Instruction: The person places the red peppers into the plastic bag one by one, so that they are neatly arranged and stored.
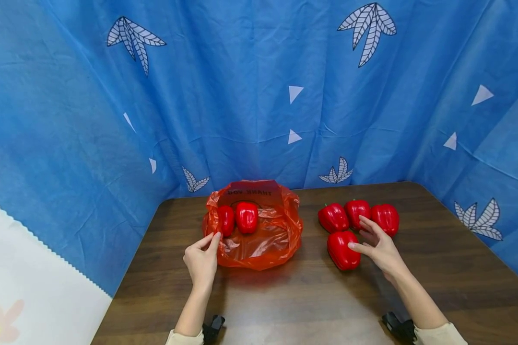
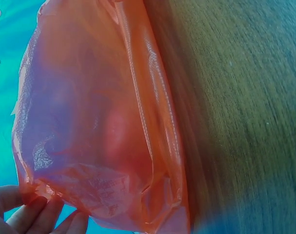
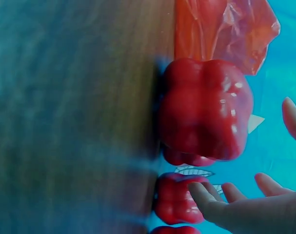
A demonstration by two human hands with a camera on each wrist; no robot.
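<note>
Tabletop (image 1: 311, 302) of dark wood carries a crumpled red plastic bag (image 1: 259, 239) holding two peppers, its rim pinched by the left hand (image 1: 201, 261). The right hand (image 1: 380, 247), fingers spread, reaches the nearest glossy red bell pepper (image 1: 342, 250) beside three others. Risk: the round pepper may roll from an unclosed grasp, or the limp rim may sag shut.

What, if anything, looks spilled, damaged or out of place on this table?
Nothing stands out. Two red bell peppers sit inside the red plastic bag, whose rim the left hand pinches; four more bell peppers lie whole beside the open right hand.
</note>
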